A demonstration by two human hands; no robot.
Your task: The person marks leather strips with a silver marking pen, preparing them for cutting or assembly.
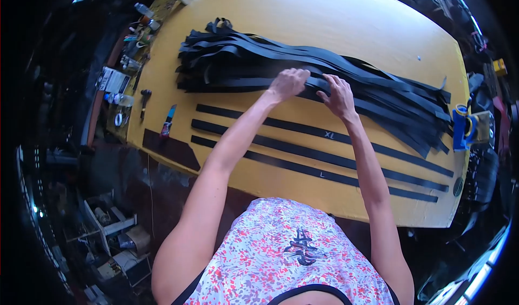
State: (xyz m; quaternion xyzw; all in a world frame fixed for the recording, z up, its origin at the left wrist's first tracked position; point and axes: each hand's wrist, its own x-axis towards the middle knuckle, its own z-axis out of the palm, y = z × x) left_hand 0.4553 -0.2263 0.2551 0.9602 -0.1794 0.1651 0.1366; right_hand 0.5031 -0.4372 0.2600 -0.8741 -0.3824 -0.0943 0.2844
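Observation:
A thick pile of long black strips [243, 51] stretches across the yellow table, its ends fanned out at both sides. My left hand [290, 83] is closed at the pile's near edge, with its fingertips curled around what seems to be one strip. Just right of it, my right hand [339, 95] rests over the strips, thumb apart from slightly bent fingers, and grips nothing I can see. Closer to my body lie three separate black strips side by side: one marked XL [378, 150], an unmarked middle one [303, 149] and one marked L [297, 168].
A knife-like tool [168, 122] and a small hammer [145, 102] lie at the table's left. Bottles and odds and ends line a left-hand ledge. Blue and yellow tape rolls [461, 126] sit at the right edge. A dark flat piece [172, 147] covers the near left corner.

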